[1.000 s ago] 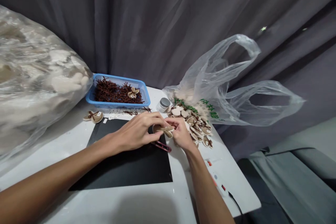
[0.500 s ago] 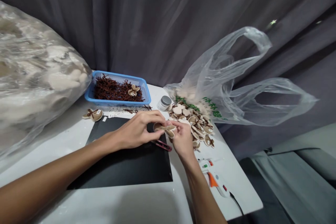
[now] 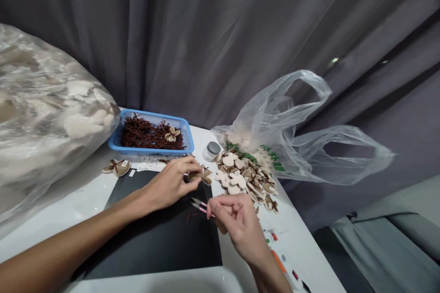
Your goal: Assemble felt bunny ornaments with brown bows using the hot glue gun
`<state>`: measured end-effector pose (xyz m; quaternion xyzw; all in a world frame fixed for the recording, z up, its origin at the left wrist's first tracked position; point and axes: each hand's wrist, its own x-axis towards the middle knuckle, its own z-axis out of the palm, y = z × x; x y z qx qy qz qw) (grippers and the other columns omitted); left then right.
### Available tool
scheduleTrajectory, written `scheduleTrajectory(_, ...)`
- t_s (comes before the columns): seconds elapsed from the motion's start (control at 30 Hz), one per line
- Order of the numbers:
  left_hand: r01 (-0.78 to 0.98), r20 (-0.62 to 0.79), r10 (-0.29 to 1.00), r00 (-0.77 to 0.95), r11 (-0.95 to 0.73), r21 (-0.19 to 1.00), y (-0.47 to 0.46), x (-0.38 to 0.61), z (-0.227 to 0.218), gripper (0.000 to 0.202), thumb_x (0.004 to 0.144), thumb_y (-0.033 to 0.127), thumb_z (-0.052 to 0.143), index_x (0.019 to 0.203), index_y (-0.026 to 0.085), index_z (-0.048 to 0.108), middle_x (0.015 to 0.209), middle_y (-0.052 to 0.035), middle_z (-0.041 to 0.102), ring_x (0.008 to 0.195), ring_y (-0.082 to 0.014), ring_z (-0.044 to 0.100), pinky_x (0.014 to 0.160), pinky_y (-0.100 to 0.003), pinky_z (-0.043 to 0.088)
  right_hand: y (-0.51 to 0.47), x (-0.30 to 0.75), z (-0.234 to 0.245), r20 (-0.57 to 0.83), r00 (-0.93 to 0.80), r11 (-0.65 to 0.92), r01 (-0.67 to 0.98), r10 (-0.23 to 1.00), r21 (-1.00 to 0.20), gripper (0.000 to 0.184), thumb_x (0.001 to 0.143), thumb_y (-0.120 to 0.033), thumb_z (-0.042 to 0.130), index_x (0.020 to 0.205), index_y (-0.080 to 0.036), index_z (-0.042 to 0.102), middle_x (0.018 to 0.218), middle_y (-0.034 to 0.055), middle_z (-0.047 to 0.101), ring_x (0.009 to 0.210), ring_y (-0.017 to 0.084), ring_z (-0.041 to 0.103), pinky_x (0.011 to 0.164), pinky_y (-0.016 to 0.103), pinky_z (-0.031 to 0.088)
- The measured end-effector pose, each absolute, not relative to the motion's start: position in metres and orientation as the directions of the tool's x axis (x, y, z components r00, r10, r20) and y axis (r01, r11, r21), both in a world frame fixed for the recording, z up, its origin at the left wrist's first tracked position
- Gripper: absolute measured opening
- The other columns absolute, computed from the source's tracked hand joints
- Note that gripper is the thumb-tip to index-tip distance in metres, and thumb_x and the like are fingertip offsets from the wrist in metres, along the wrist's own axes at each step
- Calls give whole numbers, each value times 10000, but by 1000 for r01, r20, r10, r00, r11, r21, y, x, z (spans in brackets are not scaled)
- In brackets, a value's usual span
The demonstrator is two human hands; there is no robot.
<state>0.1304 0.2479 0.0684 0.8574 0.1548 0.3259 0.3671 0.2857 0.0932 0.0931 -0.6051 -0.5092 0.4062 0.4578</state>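
My left hand [image 3: 182, 178] is closed in a pinch on a small brown felt piece with rounded lobes [image 3: 205, 176], above the far right part of a black mat [image 3: 151, 238]. A thin line, apparently a thread [image 3: 206, 189], runs from this felt piece towards my right hand [image 3: 233, 219]. Fingers pinched, my right hand hovers at the mat's right edge; its fingertips seem closed on that thread. Small pink-handled snips [image 3: 200, 203] lie on the mat, partly behind the right fingertips. Reddish-brown scraps [image 3: 191, 215] lie beside them.
A pile of felt pieces [image 3: 237, 181] and a grey-lidded jar [image 3: 211, 151] stand right, before a clear plastic bag [image 3: 254, 123]. A blue basket [image 3: 151, 151] holds dark-red ties. A large stuffed bag [image 3: 51, 114] fills the left. A white-and-orange device [image 3: 280, 261] lies front right.
My right hand has left the felt piece and moved down towards me, a thin line now between them. The snips' blades now show. The whole view has shifted slightly.
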Motion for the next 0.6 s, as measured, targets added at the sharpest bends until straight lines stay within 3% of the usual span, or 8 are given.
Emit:
scheduleTrajectory(0.17,24,383,427,819,-692,722,249,131,69,177,1005,199,618,909,177,765,969,-47,694,854,-180,657,779,-305,475,132,304,120,57,160,24,203,986,-979,451,915,-553,698,689,-166,650,481,-79,315,453,75,214,453,257,132)
scheduleTrajectory(0.3,-1,380,380,843,-706,708,246,130,70,188,1009,182,598,933,175,769,993,-58,702,899,-191,670,828,-325,490,159,315,123,87,167,32,312,982,-950,392,852,-498,746,666,-163,661,481,-78,315,462,75,211,460,262,103)
scheduleTrajectory(0.47,18,381,431,818,-682,731,243,130,71,174,991,183,611,951,175,780,977,-53,702,864,-186,673,796,-317,493,147,311,122,82,96,34,425,992,-904,393,932,-479,620,672,-185,635,524,-77,283,485,89,197,466,270,127)
scheduleTrajectory(0.6,24,378,503,777,-624,781,243,133,77,120,937,173,660,923,165,779,931,-44,726,834,-189,673,762,-311,481,120,301,119,18,46,-10,547,999,-837,443,992,-439,540,612,-218,487,564,-63,274,525,103,227,491,276,162)
